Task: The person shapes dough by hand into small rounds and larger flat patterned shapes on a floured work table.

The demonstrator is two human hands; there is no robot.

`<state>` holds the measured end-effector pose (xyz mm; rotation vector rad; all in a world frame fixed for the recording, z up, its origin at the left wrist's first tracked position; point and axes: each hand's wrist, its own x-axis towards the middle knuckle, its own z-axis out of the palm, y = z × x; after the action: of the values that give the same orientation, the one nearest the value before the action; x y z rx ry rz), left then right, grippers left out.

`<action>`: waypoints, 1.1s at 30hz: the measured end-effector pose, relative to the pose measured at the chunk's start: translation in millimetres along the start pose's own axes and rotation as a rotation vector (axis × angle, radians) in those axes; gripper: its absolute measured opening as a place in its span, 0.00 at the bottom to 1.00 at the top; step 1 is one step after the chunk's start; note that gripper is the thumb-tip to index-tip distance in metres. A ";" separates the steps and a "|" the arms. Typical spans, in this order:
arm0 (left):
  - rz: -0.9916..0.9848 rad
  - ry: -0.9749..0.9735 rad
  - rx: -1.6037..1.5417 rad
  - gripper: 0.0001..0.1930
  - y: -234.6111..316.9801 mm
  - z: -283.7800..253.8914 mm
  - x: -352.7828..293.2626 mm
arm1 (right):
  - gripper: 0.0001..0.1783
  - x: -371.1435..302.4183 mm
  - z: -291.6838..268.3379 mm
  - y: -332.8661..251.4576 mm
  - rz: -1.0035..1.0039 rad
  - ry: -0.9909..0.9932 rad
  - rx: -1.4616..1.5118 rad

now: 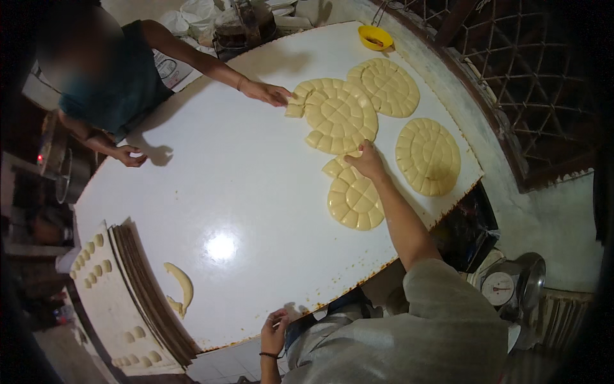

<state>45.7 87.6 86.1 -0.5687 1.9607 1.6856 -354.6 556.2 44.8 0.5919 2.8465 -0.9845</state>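
Observation:
My right hand [368,161] reaches across the white table, thumb and fingers closed on the end of a curved dough strip [334,168]. This strip lies along the upper edge of a small scored dough round [355,203]. Just above is a larger dough round [341,115], cut into many pieces, with its left edge broken open. My left hand [275,325] rests near the table's front edge, its fingers loosely bent and nothing visible in them. Across the table, a co-worker's hand [272,94] touches a loose dough strip [295,104] at the large round's left edge.
Two more scored rounds [384,88] [428,157] lie to the right. A yellow bowl [375,38] sits at the far corner. Stacked boards [137,301] bearing small dough pieces stand at left, beside a curved dough scrap [181,285]. A dial scale [498,288] stands at right.

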 end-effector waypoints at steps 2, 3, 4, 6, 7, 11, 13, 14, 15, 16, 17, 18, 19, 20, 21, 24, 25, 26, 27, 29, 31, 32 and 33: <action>-0.025 0.032 0.094 0.17 9.8 11.8 14.8 | 0.42 11.2 -19.5 16.1 -0.054 -0.056 0.102; -0.023 0.044 0.114 0.18 14.1 14.2 17.0 | 0.41 15.3 -31.5 18.4 -0.082 -0.166 0.106; -0.018 0.049 0.135 0.18 20.4 16.4 19.4 | 0.39 24.4 -44.8 26.2 -0.108 -0.263 0.157; -0.018 0.049 0.191 0.18 36.3 23.6 23.2 | 0.33 43.8 -77.7 68.8 -0.052 -0.244 0.299; -0.014 0.042 0.170 0.19 44.6 29.6 22.9 | 0.30 54.1 -98.8 107.3 -0.114 -0.022 0.224; 0.014 -0.021 0.138 0.19 48.4 38.8 29.8 | 0.19 46.0 -157.2 197.4 0.091 0.751 0.363; 0.095 -0.019 0.121 0.20 57.2 37.1 35.2 | 0.21 0.4 -109.7 129.7 -0.190 0.443 0.355; 0.131 -0.004 0.101 0.21 67.0 38.7 37.2 | 0.22 -50.9 -87.5 41.6 -0.216 0.264 0.326; 0.179 0.042 -0.126 0.22 82.2 55.7 45.9 | 0.23 -104.3 -77.5 -16.5 0.146 -0.160 0.652; 0.211 0.093 -0.351 0.23 95.7 74.8 52.8 | 0.26 -152.6 -41.7 -39.1 -0.280 -0.259 0.372; 0.279 0.028 -0.470 0.24 106.4 85.3 67.2 | 0.27 -205.8 -14.7 -58.4 -0.331 -0.510 0.534; 0.280 0.003 -0.474 0.24 106.0 83.5 71.9 | 0.23 -250.7 23.0 -61.2 -0.417 -0.593 0.732; 0.288 0.003 -0.475 0.24 104.5 75.0 76.4 | 0.22 -282.9 29.2 -81.5 -0.422 -0.599 0.672; 0.223 0.054 -0.371 0.24 97.1 50.9 72.7 | 0.21 -310.7 29.3 -95.9 -0.430 -0.606 0.612; 0.222 0.160 -0.174 0.23 77.9 25.0 69.1 | 0.21 -320.4 44.4 -84.0 -0.441 -0.579 0.529; 0.509 0.370 0.607 0.15 -22.9 -60.8 77.4 | 0.22 -313.7 71.5 -19.9 -0.792 -0.364 0.075; 0.640 0.445 0.849 0.15 -45.8 -82.6 77.9 | 0.22 -313.1 71.4 -30.7 -0.758 -0.234 -0.062; 0.714 0.502 0.879 0.17 -15.5 -75.4 87.5 | 0.22 -303.4 66.2 -40.4 -0.707 -0.082 -0.212; 0.836 0.461 0.845 0.20 21.6 -62.4 113.8 | 0.22 -289.2 86.7 -42.4 -0.719 0.097 -0.095; 0.874 0.351 0.770 0.24 47.5 -21.1 120.8 | 0.23 -309.2 136.0 -59.9 -0.835 -0.041 -0.084; 0.792 0.155 0.759 0.24 34.3 -3.5 89.6 | 0.25 -349.0 147.3 -48.9 -0.924 -0.231 -0.153; 0.897 0.117 0.848 0.21 -11.8 -25.7 74.7 | 0.25 -376.1 131.1 -36.5 -0.962 -0.298 -0.098; 0.899 0.031 0.893 0.20 -38.0 -48.0 59.7 | 0.24 -379.1 126.3 13.7 -0.974 -0.277 -0.080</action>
<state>16.7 34.7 25.7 0.7061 2.8864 0.9264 -6.6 362.6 8.9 -0.9590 2.8271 -0.8948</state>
